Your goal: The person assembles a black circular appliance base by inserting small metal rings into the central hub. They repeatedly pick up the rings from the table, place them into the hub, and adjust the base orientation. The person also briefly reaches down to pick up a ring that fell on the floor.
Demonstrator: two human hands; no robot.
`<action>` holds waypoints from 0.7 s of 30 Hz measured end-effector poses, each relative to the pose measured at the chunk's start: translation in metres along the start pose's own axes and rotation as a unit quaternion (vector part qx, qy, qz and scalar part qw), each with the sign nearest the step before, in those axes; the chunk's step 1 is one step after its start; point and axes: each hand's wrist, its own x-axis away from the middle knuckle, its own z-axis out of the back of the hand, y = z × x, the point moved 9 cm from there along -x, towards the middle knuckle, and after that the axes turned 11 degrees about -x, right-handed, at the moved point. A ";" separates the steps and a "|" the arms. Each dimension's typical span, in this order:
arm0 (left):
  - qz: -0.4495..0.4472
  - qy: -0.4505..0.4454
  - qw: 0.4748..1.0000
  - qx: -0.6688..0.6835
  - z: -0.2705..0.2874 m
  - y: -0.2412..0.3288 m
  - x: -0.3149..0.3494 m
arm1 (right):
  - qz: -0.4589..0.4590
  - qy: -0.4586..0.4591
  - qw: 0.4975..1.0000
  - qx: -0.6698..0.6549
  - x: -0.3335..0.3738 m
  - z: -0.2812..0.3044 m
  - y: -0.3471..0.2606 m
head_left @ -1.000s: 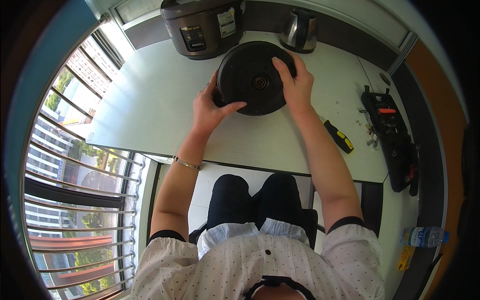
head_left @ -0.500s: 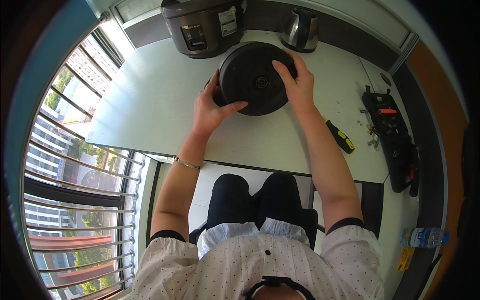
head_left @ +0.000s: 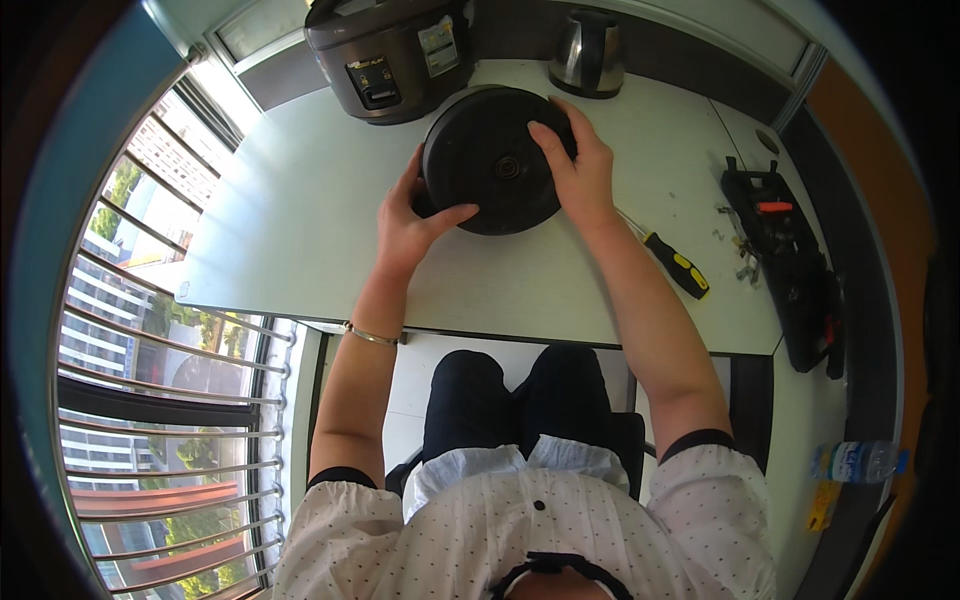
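Note:
Both my hands grip a round black appliance part (head_left: 495, 195) at the far middle of the table. Its flat face is turned up, with a small ringed socket at the centre and a paler rim along its upper left side. I cannot tell what appliance it belongs to. My left hand (head_left: 412, 220) wraps the left edge, thumb lying over the lower face. At the upper right edge, my right hand (head_left: 580, 165) presses its thumb on the face while its fingers curl behind. A black and yellow screwdriver (head_left: 677, 268) lies beside my right forearm.
Behind the part stand a dark rice cooker (head_left: 390, 70) and a steel kettle (head_left: 587, 60). To the right lie an open black tool case (head_left: 775, 230) and several small metal pieces (head_left: 745, 262). A water bottle (head_left: 858, 462) lies lower right. A barred window (head_left: 170, 390) is at left.
The view has shifted slightly, and more of the screwdriver's shaft shows beside my right forearm. Both hands keep the same hold on the black part.

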 end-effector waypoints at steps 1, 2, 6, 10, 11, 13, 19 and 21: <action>0.010 -0.005 1.000 0.018 0.001 -0.001 0.000 | -0.002 0.004 1.000 -0.007 0.001 -0.001 -0.002; 0.020 -0.010 0.999 0.037 0.002 -0.001 0.000 | -0.005 0.008 1.000 -0.013 0.001 -0.002 -0.004; 0.022 -0.021 0.995 0.090 0.003 0.005 0.000 | -0.005 0.024 1.000 -0.014 0.004 -0.003 -0.011; 0.026 -0.037 0.994 0.096 0.003 0.010 0.000 | 0.006 0.035 0.999 -0.014 0.006 -0.004 -0.011; 0.028 -0.038 0.994 0.099 0.003 0.010 0.000 | 0.006 0.037 0.999 -0.014 0.007 -0.004 -0.011; 0.031 -0.037 0.994 0.103 0.003 0.011 0.001 | 0.000 0.040 0.999 -0.018 0.008 -0.004 -0.009; 0.037 -0.028 0.993 0.112 0.003 0.011 0.003 | -0.018 0.047 0.998 -0.037 0.010 -0.005 -0.001; 0.035 -0.028 0.993 0.110 0.005 0.002 0.001 | -0.016 0.049 0.998 -0.036 0.010 -0.005 -0.004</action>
